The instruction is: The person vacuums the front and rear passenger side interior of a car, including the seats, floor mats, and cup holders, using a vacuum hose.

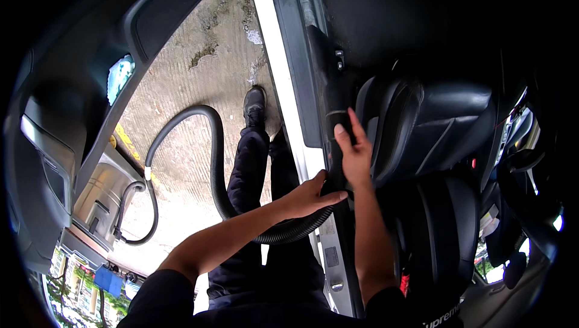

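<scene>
A black corrugated vacuum hose loops over the ground, passes under my left forearm and rises to the car's door sill. My left hand is closed around its upper end, beside the seat. Farther up, my right hand rests against the dark tube or nozzle at the hose's end, thumb and fingers partly spread; whether it grips the tube is unclear. The nozzle's far end is lost in the dark car interior, alongside a black leather seat.
An open car door stands at the left. The white door sill runs beside my legs. A metal machine with a thinner hose stands lower left on the concrete ground. Another black seat is at the lower right.
</scene>
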The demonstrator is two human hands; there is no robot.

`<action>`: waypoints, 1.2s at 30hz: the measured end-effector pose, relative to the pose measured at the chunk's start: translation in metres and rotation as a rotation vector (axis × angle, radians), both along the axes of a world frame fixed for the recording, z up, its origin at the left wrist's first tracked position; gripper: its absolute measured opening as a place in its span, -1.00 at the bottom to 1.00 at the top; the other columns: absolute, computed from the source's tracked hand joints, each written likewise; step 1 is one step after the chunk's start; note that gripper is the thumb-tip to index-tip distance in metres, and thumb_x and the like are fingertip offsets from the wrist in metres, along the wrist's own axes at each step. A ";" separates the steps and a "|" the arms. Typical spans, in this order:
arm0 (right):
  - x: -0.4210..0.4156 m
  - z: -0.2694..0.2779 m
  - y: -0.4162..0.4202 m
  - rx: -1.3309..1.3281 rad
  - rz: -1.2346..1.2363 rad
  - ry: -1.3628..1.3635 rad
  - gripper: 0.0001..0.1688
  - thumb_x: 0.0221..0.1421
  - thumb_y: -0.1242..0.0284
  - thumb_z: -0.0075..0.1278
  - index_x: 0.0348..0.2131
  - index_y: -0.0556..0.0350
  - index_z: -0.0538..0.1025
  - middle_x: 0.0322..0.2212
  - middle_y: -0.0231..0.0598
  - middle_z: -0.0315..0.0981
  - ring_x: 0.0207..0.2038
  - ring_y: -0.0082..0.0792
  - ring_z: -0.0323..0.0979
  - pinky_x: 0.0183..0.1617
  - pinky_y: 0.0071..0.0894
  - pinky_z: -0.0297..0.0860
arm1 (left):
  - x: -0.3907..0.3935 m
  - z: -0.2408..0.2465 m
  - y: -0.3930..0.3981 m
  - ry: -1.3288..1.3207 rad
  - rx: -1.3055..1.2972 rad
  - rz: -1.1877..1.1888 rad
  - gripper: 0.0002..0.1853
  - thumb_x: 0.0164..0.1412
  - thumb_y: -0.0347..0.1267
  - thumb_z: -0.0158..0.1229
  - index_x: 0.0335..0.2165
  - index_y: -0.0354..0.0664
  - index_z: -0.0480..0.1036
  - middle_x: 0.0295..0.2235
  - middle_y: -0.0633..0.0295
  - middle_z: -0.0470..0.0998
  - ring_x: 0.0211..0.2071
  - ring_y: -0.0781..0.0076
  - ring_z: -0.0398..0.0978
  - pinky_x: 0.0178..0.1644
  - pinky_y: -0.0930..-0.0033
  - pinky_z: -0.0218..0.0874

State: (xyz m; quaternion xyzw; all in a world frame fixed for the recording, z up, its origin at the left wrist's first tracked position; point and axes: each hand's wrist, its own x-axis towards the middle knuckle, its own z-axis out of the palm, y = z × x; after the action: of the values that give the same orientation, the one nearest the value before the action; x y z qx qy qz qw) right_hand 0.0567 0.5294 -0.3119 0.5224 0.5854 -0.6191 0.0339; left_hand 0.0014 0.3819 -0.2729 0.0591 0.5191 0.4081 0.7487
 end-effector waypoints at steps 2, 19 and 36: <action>0.029 -0.030 -0.023 0.092 -0.020 0.072 -0.34 0.25 0.28 0.09 0.26 0.01 0.30 -0.22 -0.26 0.51 -0.33 -0.55 0.41 -0.25 -0.56 0.35 | 0.022 -0.014 -0.014 -0.046 -0.049 0.077 -0.31 0.21 0.11 0.19 -0.17 -0.37 0.23 -0.43 0.18 0.41 -0.40 0.52 0.39 -0.34 0.44 0.25; -0.105 -0.034 0.074 -0.269 -0.113 0.162 -0.16 0.16 0.19 0.17 0.27 0.19 0.24 -0.49 -0.30 0.45 -0.61 -0.41 0.46 -0.58 -0.46 0.42 | -0.075 -0.034 0.065 0.334 0.010 0.260 -0.35 0.19 0.01 0.25 -0.03 -0.32 0.30 -0.48 0.26 0.47 -0.48 0.54 0.49 -0.39 0.50 0.36; -0.135 -0.215 0.166 0.544 1.358 -0.555 -0.45 0.18 0.57 -0.23 0.16 0.00 0.39 0.21 -0.09 0.25 0.27 -0.06 0.18 0.35 -0.16 0.16 | -0.063 -0.023 -0.022 0.019 -0.017 0.476 -0.57 0.34 -0.26 0.10 0.04 -0.28 0.22 -0.35 0.19 0.46 -0.42 0.48 0.49 -0.35 0.42 0.42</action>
State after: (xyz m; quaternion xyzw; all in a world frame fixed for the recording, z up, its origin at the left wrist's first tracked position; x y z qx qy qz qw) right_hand -0.0782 0.6959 -0.5274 0.1756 0.8780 -0.1442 0.4214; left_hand -0.0612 0.3597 -0.2963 -0.0672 0.5287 0.5681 0.6271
